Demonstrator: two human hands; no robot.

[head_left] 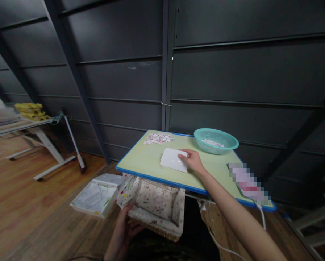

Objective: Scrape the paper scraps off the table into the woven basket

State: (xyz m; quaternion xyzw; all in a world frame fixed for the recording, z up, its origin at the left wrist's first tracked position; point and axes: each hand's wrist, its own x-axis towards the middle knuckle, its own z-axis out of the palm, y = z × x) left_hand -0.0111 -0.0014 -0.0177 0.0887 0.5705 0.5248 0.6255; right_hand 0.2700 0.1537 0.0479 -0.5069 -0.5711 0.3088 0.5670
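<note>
My right hand [193, 160] pinches the right edge of a white, glossy square card or sheet [173, 159] over the green tabletop [135, 159] with a blue rim. Below the table's front edge, my left hand [125, 221] grips the left side of a fabric-lined wicker basket [157, 199], tilted on my lap. A cloth with coloured spots [126, 192] hangs at the basket's left corner. At the far left of the tabletop lies a pile of small white and reddish pieces [158, 138].
A turquoise plastic basin [216, 141] with white pieces stands at the table's back right. A blurred-out device [249, 183] with a white cable lies at the right edge. An open white box [95, 197] sits low on the left. Behind rises a dark panelled wall [124, 79].
</note>
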